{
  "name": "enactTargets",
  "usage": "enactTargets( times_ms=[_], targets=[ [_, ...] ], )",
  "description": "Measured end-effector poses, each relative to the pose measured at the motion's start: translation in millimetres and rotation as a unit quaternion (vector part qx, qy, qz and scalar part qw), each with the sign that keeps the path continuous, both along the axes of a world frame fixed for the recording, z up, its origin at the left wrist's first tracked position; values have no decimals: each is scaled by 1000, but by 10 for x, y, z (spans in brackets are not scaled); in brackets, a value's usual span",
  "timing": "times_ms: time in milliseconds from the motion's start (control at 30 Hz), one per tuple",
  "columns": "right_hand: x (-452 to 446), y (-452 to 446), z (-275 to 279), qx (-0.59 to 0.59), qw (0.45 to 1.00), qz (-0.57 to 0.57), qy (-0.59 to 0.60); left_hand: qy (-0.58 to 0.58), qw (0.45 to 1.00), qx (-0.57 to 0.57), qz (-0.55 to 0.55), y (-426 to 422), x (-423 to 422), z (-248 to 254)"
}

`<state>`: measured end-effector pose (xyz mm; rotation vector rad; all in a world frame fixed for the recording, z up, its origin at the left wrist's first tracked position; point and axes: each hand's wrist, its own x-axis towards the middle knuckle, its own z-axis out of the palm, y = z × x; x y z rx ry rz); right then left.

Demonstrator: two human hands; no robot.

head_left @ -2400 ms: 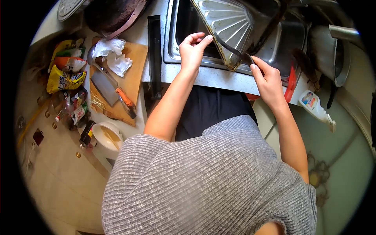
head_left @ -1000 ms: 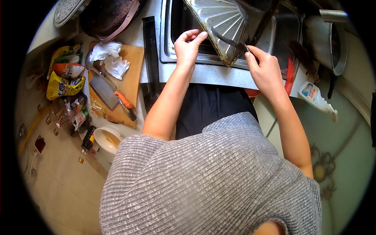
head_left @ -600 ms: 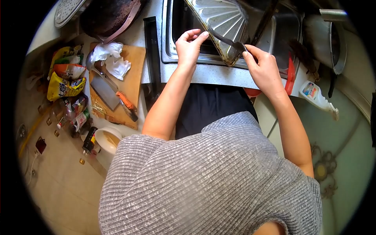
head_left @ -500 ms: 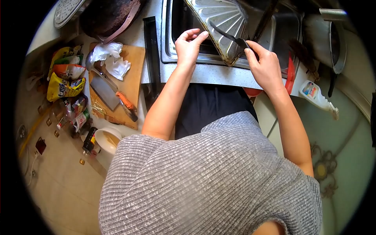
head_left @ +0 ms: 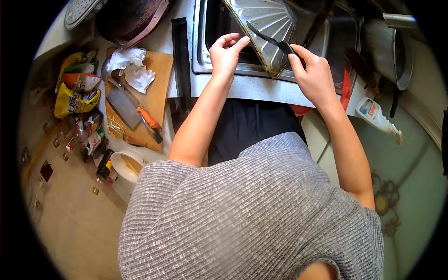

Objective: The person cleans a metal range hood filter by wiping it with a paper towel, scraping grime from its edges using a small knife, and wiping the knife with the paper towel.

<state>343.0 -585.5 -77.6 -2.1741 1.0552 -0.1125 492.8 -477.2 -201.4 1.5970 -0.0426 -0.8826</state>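
Observation:
My right hand (head_left: 313, 73) is closed around the handle of a dark, curved knife-like tool (head_left: 269, 38). Its long tip lies over the ribbed face of a metal tray (head_left: 273, 16), pointing up and left. Brown grime lines the tray's rim, and one corner points down toward me, over the sink's front edge. At the tray's left edge is my left hand (head_left: 225, 57), its thumb stretched to the rim and its fingers loosely bent and apart from the thumb. Whether the thumb presses on the rim I cannot tell. The handle is mostly hidden in my right hand.
Behind the tray is a steel sink (head_left: 201, 46). At left, a cutting board (head_left: 156, 79) holds a cleaver (head_left: 123, 108), an orange-handled knife (head_left: 148, 118) and white crumpled paper (head_left: 140, 77). A dark wok (head_left: 126, 18), a spray bottle (head_left: 375, 114) and a pan (head_left: 387, 51) surround the work area.
The curved tool's tip has shifted slightly up and left over the tray, and my right hand has moved a little with it. My left hand has hardly moved.

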Motion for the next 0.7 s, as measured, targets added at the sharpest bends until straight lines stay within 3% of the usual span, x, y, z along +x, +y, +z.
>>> enactTargets(
  times_ms=[133,300,433,567,700],
  targets=[
    [55,14,134,23,999,21,22,8,1000,-5,2,5,9,3],
    [97,9,32,-30,999,27,-2,9,1000,-5,4,3,-4,-22],
    [95,75,227,-31,996,68,46,5,1000,-2,3,1,-5,22],
    [124,15,95,-114,988,97,35,10,1000,-7,9,2,-7,-35],
    [175,123,174,-98,989,104,41,8,1000,-3,9,4,-8,26]
  ],
)
